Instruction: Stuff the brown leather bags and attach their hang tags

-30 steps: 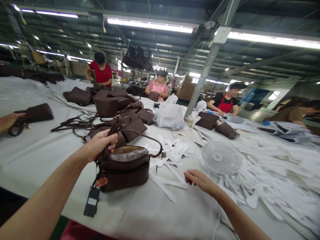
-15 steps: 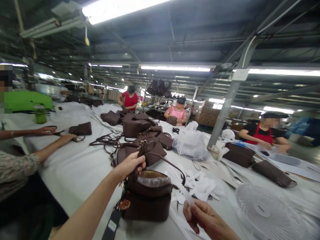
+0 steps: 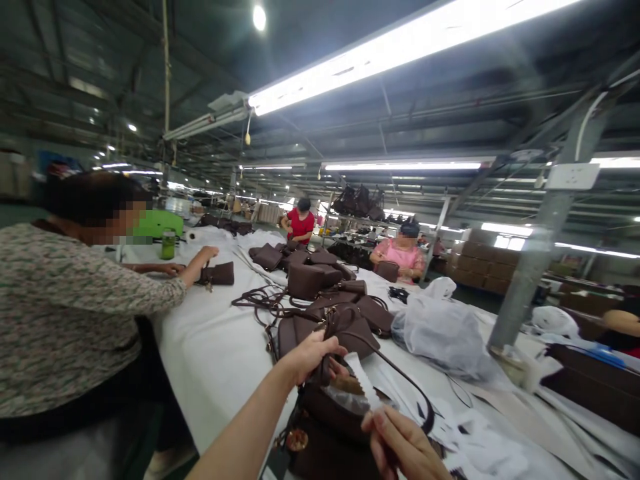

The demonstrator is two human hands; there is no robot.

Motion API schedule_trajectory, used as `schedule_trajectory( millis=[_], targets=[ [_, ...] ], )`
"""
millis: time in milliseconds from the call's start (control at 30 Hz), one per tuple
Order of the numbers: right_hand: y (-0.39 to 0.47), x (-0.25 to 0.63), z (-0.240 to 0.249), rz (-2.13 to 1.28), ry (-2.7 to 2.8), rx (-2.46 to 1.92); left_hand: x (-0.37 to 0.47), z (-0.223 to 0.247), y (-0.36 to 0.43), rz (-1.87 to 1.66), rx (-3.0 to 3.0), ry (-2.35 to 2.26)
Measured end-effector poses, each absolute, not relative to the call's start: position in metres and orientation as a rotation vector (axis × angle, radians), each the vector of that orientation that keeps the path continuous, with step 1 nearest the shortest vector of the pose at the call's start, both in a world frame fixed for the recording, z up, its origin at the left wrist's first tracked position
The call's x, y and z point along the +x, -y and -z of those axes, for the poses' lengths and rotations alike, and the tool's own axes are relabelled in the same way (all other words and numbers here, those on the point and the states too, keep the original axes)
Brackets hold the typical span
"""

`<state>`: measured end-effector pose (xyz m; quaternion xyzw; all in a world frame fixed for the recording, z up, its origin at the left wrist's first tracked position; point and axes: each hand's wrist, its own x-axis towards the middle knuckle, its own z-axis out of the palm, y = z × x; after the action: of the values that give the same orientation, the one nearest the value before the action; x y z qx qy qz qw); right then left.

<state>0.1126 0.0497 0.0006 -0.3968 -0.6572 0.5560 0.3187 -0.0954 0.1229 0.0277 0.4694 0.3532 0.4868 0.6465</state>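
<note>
A dark brown handbag stands open in front of me, with clear plastic and a tan lining showing in its mouth. A round reddish-gold charm hangs at its left side. My left hand is closed around the bag's strap above the opening, some fingers hidden behind it. Between thumb and fingers, my right hand pinches a white strip with a jagged edge, held upright over the bag's mouth. Another loop of brown strap arcs to the right, behind the right hand.
A pile of brown handbags lies beyond my hands. To the right are a white plastic bag, white scraps and a grey post. A co-worker in a floral top handles a bag at left; others work across the table.
My view has swung left, bringing the co-worker at left into fuller view. My right hand has brought the white strip from beside the bag to over its opening. The left hand keeps its hold.
</note>
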Motion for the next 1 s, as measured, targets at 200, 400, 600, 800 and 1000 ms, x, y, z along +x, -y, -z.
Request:
schedule_trajectory(
  millis=[200,400,600,800,1000],
  targets=[
    [-0.052,0.102,0.018,-1.541,1.709,-1.125,-0.099,-0.027,-0.121,-1.184,1.024,-0.717],
    [-0.044,0.113,0.021,-1.627,1.740,-1.116,-0.093,-0.031,-0.115,-1.214,1.046,-0.721],
    [-0.041,0.098,-0.029,-1.586,1.769,-1.206,-0.085,-0.032,-0.112,-1.244,1.123,-0.788],
    [-0.054,0.063,-0.056,-1.540,1.728,-1.237,-0.081,-0.036,-0.107,-1.241,1.228,-0.867],
    [-0.069,0.059,-0.050,-1.516,1.589,-1.294,-0.091,-0.045,-0.109,-1.280,1.434,-1.014]
  ],
)
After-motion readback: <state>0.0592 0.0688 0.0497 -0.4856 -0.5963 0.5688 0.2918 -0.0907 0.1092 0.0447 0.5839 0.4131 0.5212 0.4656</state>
